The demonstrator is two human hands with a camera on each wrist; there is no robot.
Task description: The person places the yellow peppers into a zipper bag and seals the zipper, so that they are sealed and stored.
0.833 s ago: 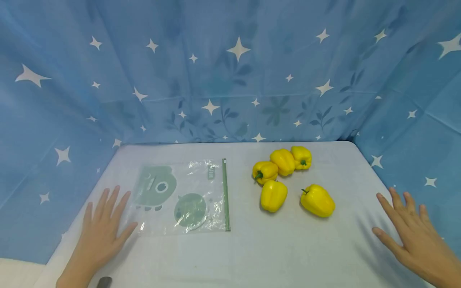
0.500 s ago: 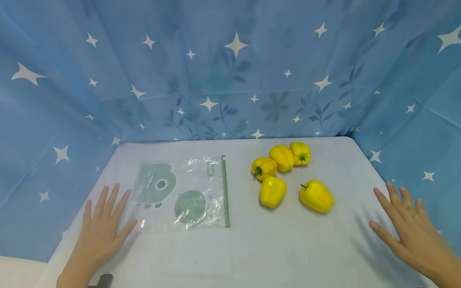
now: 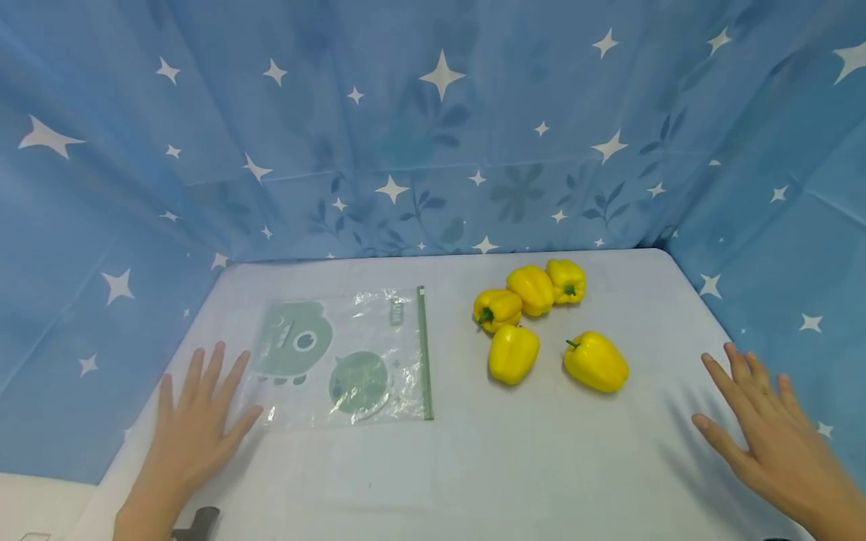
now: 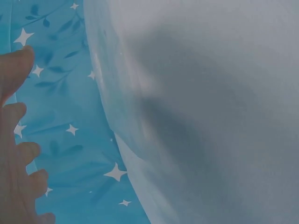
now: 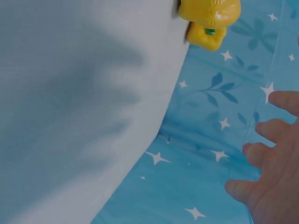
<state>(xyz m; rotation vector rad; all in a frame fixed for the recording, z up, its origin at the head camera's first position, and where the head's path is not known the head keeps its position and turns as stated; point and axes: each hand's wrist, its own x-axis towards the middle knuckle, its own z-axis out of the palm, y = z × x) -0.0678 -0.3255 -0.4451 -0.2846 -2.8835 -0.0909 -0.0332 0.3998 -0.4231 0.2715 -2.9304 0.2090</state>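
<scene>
My left hand [image 3: 189, 436] hovers with spread fingers over the left side of the table, by the edge of a clear zip bag [image 3: 399, 383]. Green cartoon figures are printed on the bag, and a green slider strip [image 3: 425, 353] runs along its right side. My right hand [image 3: 771, 436], also spread and holding nothing, is above the table's right edge. Nearest to it lies a yellow bell pepper [image 3: 596, 361]. Several more yellow bell peppers [image 3: 514, 355] sit grouped behind and to its left. In the right wrist view, two yellow peppers [image 5: 210, 11] show at the top.
A white-covered table [image 3: 514, 466] carries everything. Blue curtains [image 3: 406, 135] with white stars stand along its back and both sides. A dark object [image 3: 201, 524] shows near my left wrist at the bottom edge.
The head view tilts slightly, so table and peppers sit a little higher in the picture. Both hands stay spread in nearly the same places; bag and peppers have not moved on the table.
</scene>
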